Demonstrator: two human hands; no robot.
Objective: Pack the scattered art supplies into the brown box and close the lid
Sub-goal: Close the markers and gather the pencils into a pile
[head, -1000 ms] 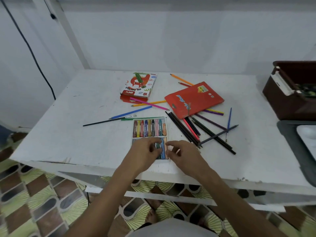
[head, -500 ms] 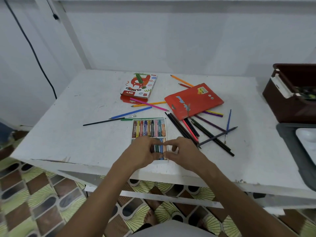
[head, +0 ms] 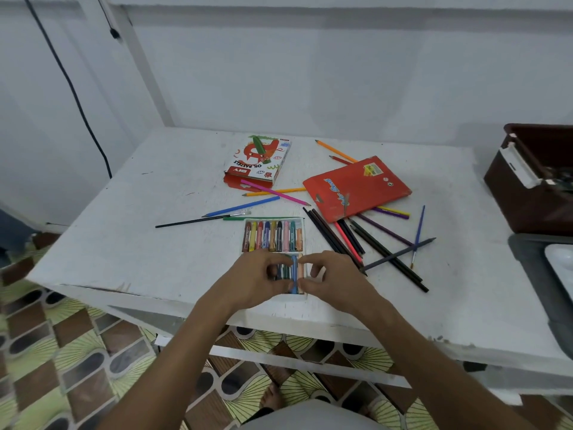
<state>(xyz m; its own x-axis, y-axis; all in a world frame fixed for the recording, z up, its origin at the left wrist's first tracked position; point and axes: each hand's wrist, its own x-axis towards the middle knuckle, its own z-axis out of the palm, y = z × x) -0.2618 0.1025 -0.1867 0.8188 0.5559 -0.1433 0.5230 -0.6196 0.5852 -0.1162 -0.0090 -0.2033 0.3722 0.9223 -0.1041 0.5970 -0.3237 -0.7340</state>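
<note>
Both hands meet over the near row of the oil pastel tray. The left hand and right hand have thumb and fingers curled on a blue pastel, which lies in that row. The tray sits near the front edge of the white table. Loose coloured pencils lie beside it, under a red pencil packet. The brown box stands open at far right.
</note>
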